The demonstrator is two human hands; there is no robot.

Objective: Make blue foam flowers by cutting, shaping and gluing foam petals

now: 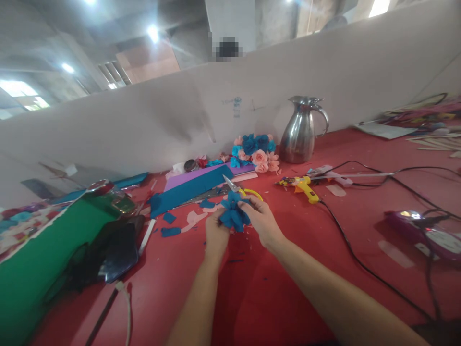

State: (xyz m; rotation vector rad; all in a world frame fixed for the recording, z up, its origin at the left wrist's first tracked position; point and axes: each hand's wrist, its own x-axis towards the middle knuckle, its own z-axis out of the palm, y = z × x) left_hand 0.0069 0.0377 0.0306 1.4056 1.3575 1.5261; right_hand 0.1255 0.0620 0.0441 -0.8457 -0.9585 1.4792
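Note:
A blue paper flower (235,216) with spread petals is held up between both hands over the red table. My left hand (217,228) is closed on its left underside. On the right edge, the fingers of my right hand (261,218) pinch a petal. Just behind the flower lie scissors (245,189) with yellow handles, partly hidden by the flower and my right hand. Blue paper scraps (170,232) and pale pink scraps (194,218) are scattered left of my left hand.
Paper roses (260,157) and a metal jug (298,132) stand by the white partition. Blue sheets (190,191) lie in front. On the right are a yellow glue gun (306,189), black cords and a purple power strip (428,238). A green box (68,245) and smartphone (120,259) are left.

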